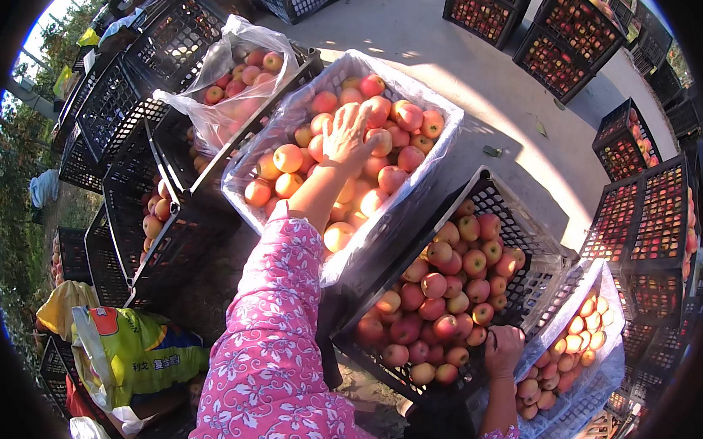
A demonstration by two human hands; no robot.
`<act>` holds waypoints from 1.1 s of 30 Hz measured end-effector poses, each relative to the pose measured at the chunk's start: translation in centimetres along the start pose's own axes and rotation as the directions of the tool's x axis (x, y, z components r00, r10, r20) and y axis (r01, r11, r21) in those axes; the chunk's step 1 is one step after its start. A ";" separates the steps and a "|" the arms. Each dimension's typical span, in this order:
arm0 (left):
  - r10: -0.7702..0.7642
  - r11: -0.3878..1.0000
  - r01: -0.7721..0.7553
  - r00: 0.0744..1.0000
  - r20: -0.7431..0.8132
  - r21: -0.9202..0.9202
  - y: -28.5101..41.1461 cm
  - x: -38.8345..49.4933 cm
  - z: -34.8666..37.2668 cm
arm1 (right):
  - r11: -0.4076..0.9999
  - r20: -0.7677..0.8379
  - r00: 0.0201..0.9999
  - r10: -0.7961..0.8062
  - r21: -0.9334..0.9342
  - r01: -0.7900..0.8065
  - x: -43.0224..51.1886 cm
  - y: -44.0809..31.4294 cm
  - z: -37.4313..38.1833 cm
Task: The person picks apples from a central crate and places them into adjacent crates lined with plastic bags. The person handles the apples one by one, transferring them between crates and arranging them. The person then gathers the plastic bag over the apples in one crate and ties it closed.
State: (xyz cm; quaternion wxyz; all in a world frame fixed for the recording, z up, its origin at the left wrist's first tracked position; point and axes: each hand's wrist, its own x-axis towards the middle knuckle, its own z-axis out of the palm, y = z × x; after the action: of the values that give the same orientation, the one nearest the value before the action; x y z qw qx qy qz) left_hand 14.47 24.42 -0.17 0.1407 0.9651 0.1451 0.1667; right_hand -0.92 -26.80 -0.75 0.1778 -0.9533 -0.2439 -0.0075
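Note:
My left hand (348,137) rests with fingers spread on apples (288,158) in a crate lined with white plastic (452,114). It does not appear closed around any one apple. Lower right, my right hand (503,350) is curled at the near right edge of a black plastic crate (539,282), which holds many red and yellow apples (434,284). Whether its fingers grip the crate or something else cannot be made out. Both wrists come out of pink floral sleeves.
A lined crate of apples (612,280) stands at the right. Upper left, a clear plastic bag with apples (287,53) sits among black crates (177,40). Stacked crates of apples (630,221) line the right side. A green printed sack (153,348) lies lower left.

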 end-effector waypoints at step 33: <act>-0.302 0.950 0.292 0.949 0.091 0.114 -11.6 -5.2 -4.3 | 0.996 0.008 1.000 0.002 -0.089 -0.002 -0.1 0.7 0.1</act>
State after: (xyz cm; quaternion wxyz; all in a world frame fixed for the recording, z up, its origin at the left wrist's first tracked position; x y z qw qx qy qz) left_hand 5.49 34.34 -1.52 0.1236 0.9455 0.2892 0.0842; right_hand -0.66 -27.37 -1.12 0.1342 -0.9606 -0.2431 -0.0145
